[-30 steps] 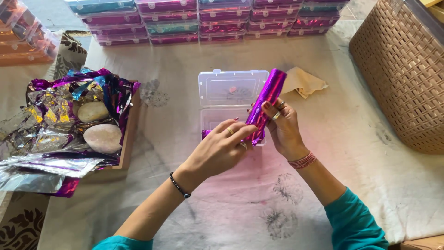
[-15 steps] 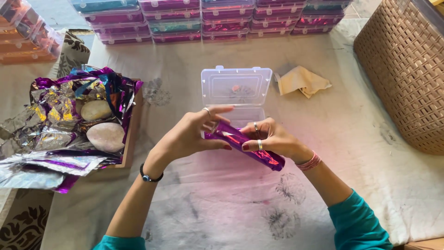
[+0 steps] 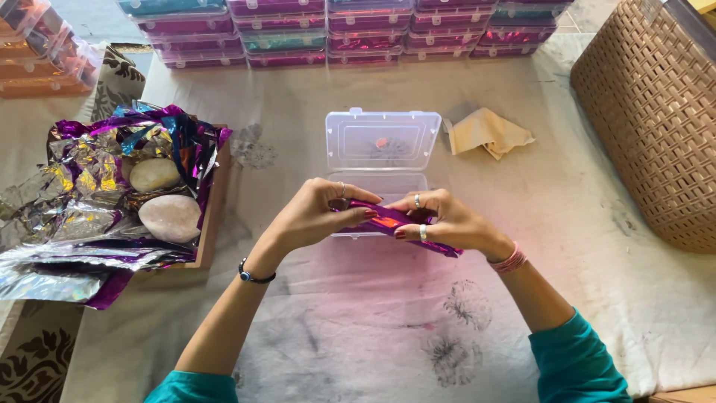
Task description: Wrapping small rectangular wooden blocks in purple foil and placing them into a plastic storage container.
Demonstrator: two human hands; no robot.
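Observation:
Both of my hands hold a piece of shiny purple foil (image 3: 388, 219) just above the front of a small clear plastic box (image 3: 382, 142). My left hand (image 3: 317, 213) pinches the foil's left end. My right hand (image 3: 447, 222) grips the middle and right part, and the foil's tail sticks out under its palm. The box stands open on the cloth, its hinged lid tilted back away from me. Most of the box's tray is hidden behind my fingers.
A wooden tray (image 3: 212, 216) at the left holds crumpled foil sheets (image 3: 89, 186) weighted by two pale stones (image 3: 170, 216). Stacks of filled clear boxes (image 3: 358, 30) line the far edge. A tan cloth (image 3: 488, 133) lies right of the open box. A woven basket (image 3: 656, 127) stands at right.
The foil stood upright over the box a second ago. I have turned it down to lie nearly flat, and both hands have closed in on it over the box's front.

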